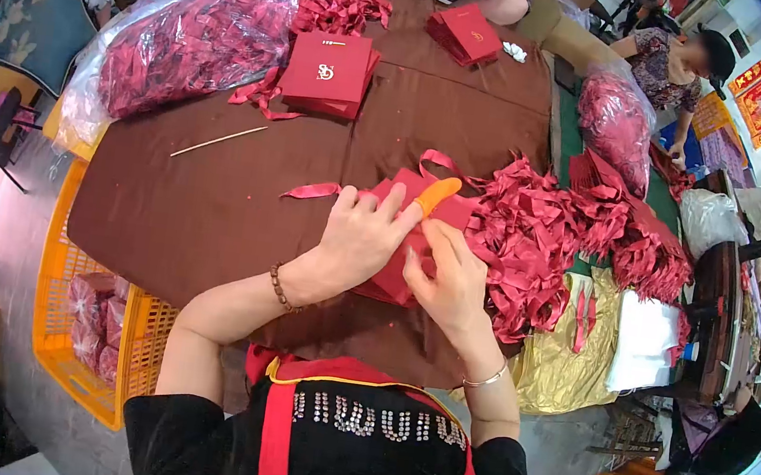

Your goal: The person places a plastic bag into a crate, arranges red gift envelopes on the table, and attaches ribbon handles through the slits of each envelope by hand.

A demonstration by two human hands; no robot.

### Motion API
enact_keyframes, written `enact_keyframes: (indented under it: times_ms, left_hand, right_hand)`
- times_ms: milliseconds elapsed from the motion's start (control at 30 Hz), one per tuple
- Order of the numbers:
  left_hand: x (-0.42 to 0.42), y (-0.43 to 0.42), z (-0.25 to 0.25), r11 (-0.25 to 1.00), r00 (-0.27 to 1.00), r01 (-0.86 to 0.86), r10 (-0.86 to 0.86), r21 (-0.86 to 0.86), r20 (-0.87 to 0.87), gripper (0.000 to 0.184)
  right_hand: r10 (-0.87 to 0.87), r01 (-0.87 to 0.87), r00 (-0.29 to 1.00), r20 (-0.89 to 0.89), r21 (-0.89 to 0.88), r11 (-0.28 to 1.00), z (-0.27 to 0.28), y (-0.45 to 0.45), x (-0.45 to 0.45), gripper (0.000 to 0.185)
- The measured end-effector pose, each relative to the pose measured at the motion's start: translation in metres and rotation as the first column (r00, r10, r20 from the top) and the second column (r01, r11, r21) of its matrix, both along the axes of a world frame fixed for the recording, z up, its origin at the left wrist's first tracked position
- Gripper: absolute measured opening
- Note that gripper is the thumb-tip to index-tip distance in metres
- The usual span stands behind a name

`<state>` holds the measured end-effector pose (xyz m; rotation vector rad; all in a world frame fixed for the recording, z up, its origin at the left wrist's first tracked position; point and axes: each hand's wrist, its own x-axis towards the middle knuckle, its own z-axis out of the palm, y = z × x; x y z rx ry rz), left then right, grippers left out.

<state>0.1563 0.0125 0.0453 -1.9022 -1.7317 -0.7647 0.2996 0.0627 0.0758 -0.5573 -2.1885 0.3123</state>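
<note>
Nearest: one black top (376, 420) with studded lettering, red straps over it. Left hand (362, 235), wrist in a brown beaded bracelet (279, 287), one finger extended in an orange finger cover (437, 197), the other fingers bent over the red folders (387, 283); whether they grip cannot be told. Right hand (452, 276), wrist in a thin bangle (485, 378), thumb and forefinger set narrowly apart at the folders' right side; any hold between them cannot be made out. The red folders lie on the brown-covered worktop (200, 223), beneath and between the hands. Left of the worktop, near: one orange crate (146, 341) containing wrapped red packets (90, 324). Right of the hands: a large heap of red ribbons (523, 247); beyond its right edge, a gold sheet (540, 374) and a white stack (645, 344). Farther left: one thin stick (220, 141), lying aslant. Beyond it: a pile of red square folders (325, 72) with pale emblem, beside a clear plastic bag (199, 45) filled with red pieces. Far right: a second filled plastic bag (616, 124). Far side: another red pile (465, 34), a crumpled white tissue (514, 51) just beside it. Beyond, right: a person in a patterned top (658, 67).
</note>
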Motion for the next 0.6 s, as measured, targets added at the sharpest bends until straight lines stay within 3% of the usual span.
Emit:
enact_keyframes:
  times_ms: [167,267,333,500,600]
  left_hand:
    - [0.003,-0.002,-0.001,0.995,0.992,-0.071,0.063,-0.075,-0.114,0.032]
    - [0.003,-0.004,-0.002,0.987,0.983,-0.094,0.070,-0.132,-0.172,0.034]
    - [0.002,-0.004,-0.001,0.986,0.977,-0.092,0.063,-0.138,-0.202,0.033]
    - [0.002,-0.005,0.000,0.984,0.971,-0.116,0.084,-0.137,-0.222,0.031]
    - [0.005,-0.004,-0.001,0.968,0.967,-0.151,0.102,-0.202,-0.234,0.029]
  right_hand:
    - [-0.089,0.085,0.996,0.010,0.217,0.973,0.027,0.017,0.009,0.020]
    - [-0.036,0.028,0.993,0.111,0.072,0.997,0.034,0.020,0.003,0.021]
    - [-0.052,0.004,0.972,0.227,0.208,0.978,0.028,0.022,-0.002,0.022]
    - [-0.173,0.030,0.927,0.332,0.396,0.918,0.019,0.016,-0.010,0.024]
    - [-0.310,0.000,0.837,0.451,0.567,0.823,0.017,0.015,-0.016,0.011]
